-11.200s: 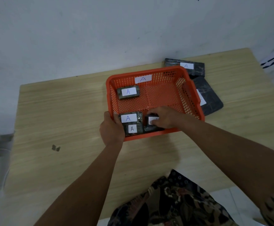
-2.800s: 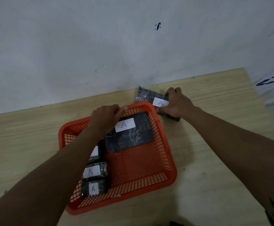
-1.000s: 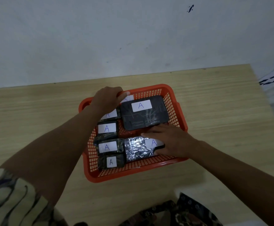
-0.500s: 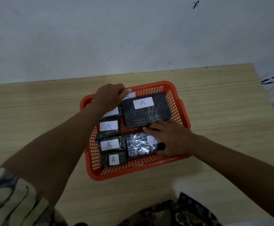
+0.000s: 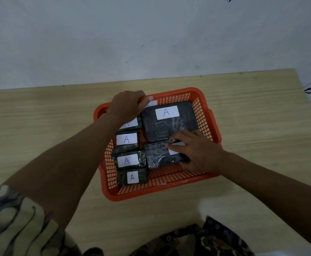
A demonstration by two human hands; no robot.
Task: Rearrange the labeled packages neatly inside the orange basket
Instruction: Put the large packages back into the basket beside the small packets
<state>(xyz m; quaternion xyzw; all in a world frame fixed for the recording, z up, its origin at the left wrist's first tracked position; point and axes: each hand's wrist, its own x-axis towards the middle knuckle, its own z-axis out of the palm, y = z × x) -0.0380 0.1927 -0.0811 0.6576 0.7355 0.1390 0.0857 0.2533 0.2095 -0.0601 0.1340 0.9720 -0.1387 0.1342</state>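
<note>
Steadying the orange basket comes first: the left hand grips its far rim, fingers curled over the edge and closed on the plastic, and that hold should stay firm so the basket does not slide on the wooden counter while the other hand pushes. Along the basket's left side four small labeled packages lie in a column, label up, each close against the next; the farthest is partly hidden under the left hand. Right of them, the large black package fills the far right corner, flat and label up. Just nearer sits the foil-wrapped package, slightly skewed, its label mostly covered by the right hand. That hand lies flat on it, fingers together and pressing down, thumb at the near edge; whether it actually pinches the package I cannot tell. To finish neatly, I judge it should nudge the foil-wrapped package square to the basket wall and snug against the column, then lift off without dragging it askew.
</note>
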